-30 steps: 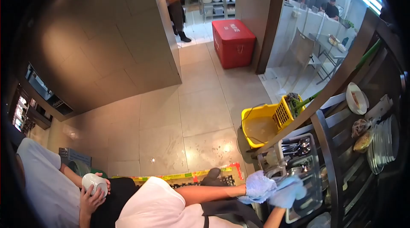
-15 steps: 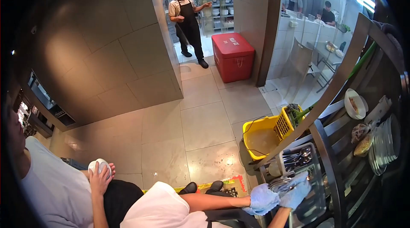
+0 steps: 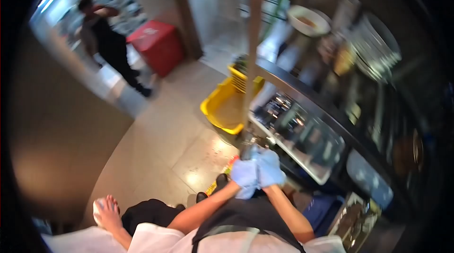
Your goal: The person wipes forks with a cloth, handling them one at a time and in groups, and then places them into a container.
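Both my hands are wrapped in light blue gloves or cloth; blur hides which. My left hand (image 3: 244,176) and my right hand (image 3: 270,168) are pressed together in front of my dark apron, closed around a bunch of metal cutlery (image 3: 250,143). The handles or ends stick out beyond my fingers, and single pieces are too smeared to tell apart. Just right of my hands is a light-rimmed tray (image 3: 302,170) on a rack shelf. More metal cutlery (image 3: 276,106) lies toward its far end.
A metal rack (image 3: 307,85) holds a bowl (image 3: 308,20) and stacked plates (image 3: 376,47). Beyond the tray stands a yellow mop bucket (image 3: 222,106). A red cooler box (image 3: 158,47) and a person in a dark apron (image 3: 111,40) are farther off. Another person's hand (image 3: 108,213) is at lower left.
My view has swung right. My hands have drawn back from over the tray toward my body, with the cutlery still in them. The person by the cooler has turned and raised an arm.
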Demonstrator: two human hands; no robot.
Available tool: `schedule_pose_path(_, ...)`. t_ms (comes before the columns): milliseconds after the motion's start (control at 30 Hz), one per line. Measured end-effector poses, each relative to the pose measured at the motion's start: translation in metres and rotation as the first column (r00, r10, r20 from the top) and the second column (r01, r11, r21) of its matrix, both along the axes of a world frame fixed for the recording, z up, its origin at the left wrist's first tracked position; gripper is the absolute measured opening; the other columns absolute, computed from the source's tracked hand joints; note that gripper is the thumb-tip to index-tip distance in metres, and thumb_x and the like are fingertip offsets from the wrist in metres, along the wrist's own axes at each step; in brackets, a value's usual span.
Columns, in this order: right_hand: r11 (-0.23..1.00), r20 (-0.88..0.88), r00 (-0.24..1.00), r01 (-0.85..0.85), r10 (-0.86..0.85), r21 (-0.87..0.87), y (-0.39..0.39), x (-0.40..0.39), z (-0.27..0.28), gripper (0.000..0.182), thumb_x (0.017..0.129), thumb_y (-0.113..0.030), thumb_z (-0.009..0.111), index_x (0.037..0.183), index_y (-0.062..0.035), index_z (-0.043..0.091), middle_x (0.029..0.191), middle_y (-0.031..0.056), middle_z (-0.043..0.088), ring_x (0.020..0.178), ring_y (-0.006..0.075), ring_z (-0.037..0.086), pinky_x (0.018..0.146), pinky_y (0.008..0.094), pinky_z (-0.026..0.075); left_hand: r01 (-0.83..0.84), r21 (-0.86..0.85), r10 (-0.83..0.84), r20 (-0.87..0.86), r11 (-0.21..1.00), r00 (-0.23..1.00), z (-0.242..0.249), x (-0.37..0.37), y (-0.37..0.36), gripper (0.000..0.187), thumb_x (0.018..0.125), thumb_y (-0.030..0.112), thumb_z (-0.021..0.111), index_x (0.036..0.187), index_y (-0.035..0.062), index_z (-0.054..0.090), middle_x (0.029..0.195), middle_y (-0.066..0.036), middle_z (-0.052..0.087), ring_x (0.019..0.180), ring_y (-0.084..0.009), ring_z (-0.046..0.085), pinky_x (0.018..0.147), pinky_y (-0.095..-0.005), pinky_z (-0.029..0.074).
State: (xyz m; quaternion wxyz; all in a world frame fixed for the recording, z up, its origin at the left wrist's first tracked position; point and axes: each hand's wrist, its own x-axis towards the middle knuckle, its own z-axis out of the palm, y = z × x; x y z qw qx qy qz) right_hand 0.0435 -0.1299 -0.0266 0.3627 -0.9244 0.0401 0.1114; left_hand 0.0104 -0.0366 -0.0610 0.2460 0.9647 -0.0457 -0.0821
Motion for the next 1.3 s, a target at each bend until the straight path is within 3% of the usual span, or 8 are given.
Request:
schedule_pose_path(100, 0.992, 0.003, 0.997, 0.073, -0.073, -0.098, -0.033, -0.001, -0.041, 0.022, 0.076, -0.014, 0.047, 0.077, 0.0018, 0.061, 0.072, 0.0219, 0.058, 0.066, 0.0287, 0.057, 0.061, 0.0331, 0.044, 0.276, 0.114, -0.286, 0.081, 0.954, 0.955, 0.016, 0.000, -0.002, 0.024, 0.079, 0.026, 0.045, 0.087, 0.0093, 0.061, 0.067, -0.014, 0.060, 0.060, -0.0287, 0.059, 0.049, -0.0371, 0.046)
schedule_pose_path(167, 0.980, 0.089, 0.996, 0.025, -0.007, -0.198, -0.052, 0.007, -0.076, 0.021, 0.075, -0.012, 0.047, 0.075, 0.0029, 0.062, 0.072, 0.0211, 0.060, 0.064, 0.0255, 0.058, 0.060, 0.0310, 0.044, 0.121, -0.391, -0.081, 0.116, 0.913, 0.990, -0.020, -0.007, -0.001, 0.024, 0.080, 0.026, 0.047, 0.084, 0.0084, 0.063, 0.070, -0.012, 0.061, 0.062, -0.0250, 0.060, 0.051, -0.0344, 0.046)
schedule_pose_path(300, 0.779, -0.166, 0.976, -0.006, 0.141, 0.626, -0.087, 0.060, -0.079, 0.021, 0.075, -0.008, 0.045, 0.084, 0.0036, 0.059, 0.078, 0.0145, 0.061, 0.064, 0.0184, 0.058, 0.059, 0.0277, 0.045, 0.242, -0.261, -0.153, 0.319, 0.934, 0.935, -0.027, -0.007, 0.002, 0.020, 0.079, 0.024, 0.053, 0.081, 0.0071, 0.063, 0.070, -0.010, 0.062, 0.061, -0.0191, 0.059, 0.053, -0.0307, 0.045)
schedule_pose_path(567, 0.931, 0.111, 0.971, -0.167, 0.213, -0.324, -0.043, 0.018, -0.027, 0.032, 0.075, -0.020, 0.046, 0.103, -0.0068, 0.042, 0.089, 0.0242, 0.051, 0.069, 0.0391, 0.055, 0.064, 0.0453, 0.045, 0.107, -0.522, -0.091, 0.057, 0.846, 0.994, -0.035, 0.005, 0.019, 0.027, 0.082, 0.028, 0.043, 0.074, 0.0071, 0.058, 0.068, -0.012, 0.058, 0.063, -0.0269, 0.055, 0.057, -0.0349, 0.044)
schedule_pose_path(700, 0.936, -0.205, 0.964, -0.221, 0.168, -0.274, -0.013, 0.015, 0.018, 0.039, 0.080, -0.023, 0.042, 0.114, -0.0066, 0.036, 0.096, 0.0250, 0.053, 0.085, 0.0389, 0.054, 0.070, 0.0440, 0.045, -0.014, -0.526, 0.017, 0.002, 0.850, 1.000, -0.024, 0.012, 0.017, 0.023, 0.080, 0.027, 0.047, 0.076, 0.0073, 0.059, 0.066, -0.012, 0.057, 0.061, -0.0242, 0.054, 0.056, -0.0350, 0.044)
schedule_pose_path(767, 0.985, 0.532, 0.846, -0.122, 0.040, 0.121, -0.022, 0.017, -0.012, 0.035, 0.078, -0.023, 0.045, 0.106, -0.0021, 0.045, 0.087, 0.0259, 0.056, 0.066, 0.0380, 0.057, 0.058, 0.0428, 0.047, -0.043, -0.527, 0.056, 0.009, 0.849, 0.998, -0.022, 0.014, 0.018, 0.023, 0.079, 0.027, 0.048, 0.076, 0.0073, 0.059, 0.065, -0.012, 0.056, 0.060, -0.0228, 0.054, 0.056, -0.0350, 0.044)
schedule_pose_path(933, 0.786, 0.303, 0.911, -0.035, 0.278, -0.617, -0.021, 0.005, -0.005, 0.028, 0.073, -0.019, 0.045, 0.087, 0.0047, 0.050, 0.059, 0.0173, 0.056, 0.046, 0.0325, 0.055, 0.043, 0.0417, 0.045, 0.072, -0.545, -0.088, -0.003, 0.835, 0.996, -0.045, 0.004, 0.027, 0.021, 0.078, 0.027, 0.050, 0.078, 0.0083, 0.060, 0.067, -0.010, 0.057, 0.062, -0.0222, 0.054, 0.055, -0.0344, 0.043)
schedule_pose_path(1300, 0.823, 0.294, 0.888, -0.146, 0.354, -0.549, -0.028, -0.004, -0.040, 0.019, 0.073, -0.018, 0.045, 0.068, -0.0025, 0.056, 0.053, 0.0152, 0.053, 0.052, 0.0291, 0.058, 0.045, 0.0393, 0.046, 0.273, 0.001, -0.266, 0.227, 0.962, 0.937, -0.003, 0.000, 0.022, 0.016, 0.071, 0.026, 0.050, 0.070, 0.0114, 0.056, 0.061, -0.009, 0.056, 0.056, -0.0284, 0.055, 0.051, -0.0393, 0.040)
